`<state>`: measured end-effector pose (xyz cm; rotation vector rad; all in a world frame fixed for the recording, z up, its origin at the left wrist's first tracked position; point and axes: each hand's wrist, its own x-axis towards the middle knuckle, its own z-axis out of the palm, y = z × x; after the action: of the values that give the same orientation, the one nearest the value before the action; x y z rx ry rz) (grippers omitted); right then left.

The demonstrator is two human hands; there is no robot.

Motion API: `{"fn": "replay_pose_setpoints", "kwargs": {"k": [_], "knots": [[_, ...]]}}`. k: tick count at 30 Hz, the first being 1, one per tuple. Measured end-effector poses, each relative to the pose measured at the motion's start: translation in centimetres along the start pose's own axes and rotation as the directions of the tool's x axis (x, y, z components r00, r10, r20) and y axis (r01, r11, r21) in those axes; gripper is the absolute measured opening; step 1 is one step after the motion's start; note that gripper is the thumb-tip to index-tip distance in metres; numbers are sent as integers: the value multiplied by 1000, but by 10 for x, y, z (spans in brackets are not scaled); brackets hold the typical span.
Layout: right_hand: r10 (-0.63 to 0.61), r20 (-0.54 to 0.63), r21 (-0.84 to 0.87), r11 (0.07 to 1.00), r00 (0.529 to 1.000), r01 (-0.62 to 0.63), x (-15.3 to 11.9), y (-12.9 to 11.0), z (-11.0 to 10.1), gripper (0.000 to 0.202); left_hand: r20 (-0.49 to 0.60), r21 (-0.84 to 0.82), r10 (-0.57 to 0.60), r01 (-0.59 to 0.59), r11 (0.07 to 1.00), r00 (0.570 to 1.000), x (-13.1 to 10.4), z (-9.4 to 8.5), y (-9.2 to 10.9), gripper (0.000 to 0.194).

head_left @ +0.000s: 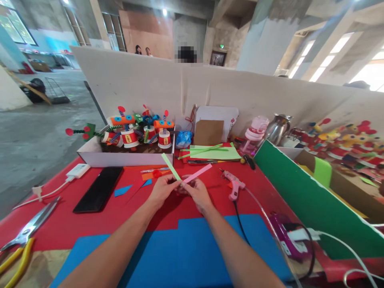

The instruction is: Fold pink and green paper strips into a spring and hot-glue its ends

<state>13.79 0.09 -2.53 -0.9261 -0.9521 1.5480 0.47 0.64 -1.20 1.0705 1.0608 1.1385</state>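
Observation:
Close together over the red tabletop (162, 218), both my hands meet at the fingertips. My left hand (164, 190) pinches the lower end of a light green paper strip (171, 166), which slants up to the left. Pinched in my right hand (196, 194) is a pink paper strip (198, 174) that points up to the right. The two strips form a V, with their lower ends together at my fingers. Whether they are joined there is hidden. A pink glue gun (234, 186) lies right of my right hand. Blue paper scraps (123, 191) lie left of my left hand.
A white box (126, 159) of paper-cup figures stands back left. Scissors (28, 230) and a black phone (99, 190) lie left. Blue sheets (168, 256) lie under my forearms. A green-sided box (291, 196), purple power strip (291, 236) and cables are right. Green paper (216, 153) lies behind.

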Motion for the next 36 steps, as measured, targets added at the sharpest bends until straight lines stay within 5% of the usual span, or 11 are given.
{"fn": "replay_pose_setpoints", "kwargs": {"k": [15, 21, 32, 36], "knots": [[37, 15, -52, 998, 999, -36, 1, -1, -2, 32, -55, 23, 70, -69, 997, 996, 1, 1, 0, 28], [4, -105, 40, 999, 995, 0, 0, -4, -1, 34, 16, -24, 52, -52, 998, 999, 0, 2, 4, 31], [58, -4, 14, 998, 998, -58, -1, -4, -1, 33, -32, 101, 63, -59, 993, 998, 0, 2, 2, 26], [31, -73, 113, 993, 997, -23, -1, -6, -1, 35, -1, 73, 63, -63, 995, 998, 0, 3, 3, 28]]}}
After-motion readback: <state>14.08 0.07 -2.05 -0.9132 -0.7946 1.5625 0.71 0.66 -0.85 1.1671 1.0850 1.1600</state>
